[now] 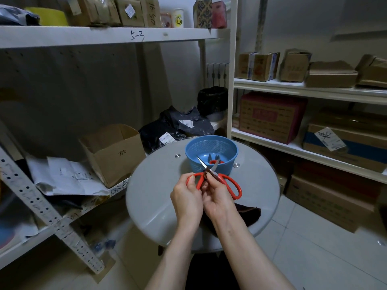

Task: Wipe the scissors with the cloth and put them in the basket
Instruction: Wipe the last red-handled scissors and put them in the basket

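Above the round grey counter (150, 195), in the head view, both hands hold a pair of red-handled steel scissors (229, 179) just in front of the blue perforated plastic basket (229, 162). The left hand (186, 199) has its grip curled around the left handle loop. The right hand (217, 197) has a narrow grip at the pivot, fingers and thumb pinching a fold of the dark brown cloth (249, 216) against the blades. The blades stand parted, with the long one pointing up and left over the basket's near rim. The right handle loop sticks out free to the right of the hands.

Most of the cloth lies beneath the right forearm on the near right part of the counter, reaching its edge. The basket stands on the far side of the counter, and a second pair of red-handled scissors (215, 162) lies on its floor.

Left of the counter, an open brown cardboard box (113, 151) sits on a white metal shelf (62, 220) among crumpled papers. Black plastic bags (173, 126) are piled behind the counter. More cardboard boxes fill the white shelves (314, 93) to the right.
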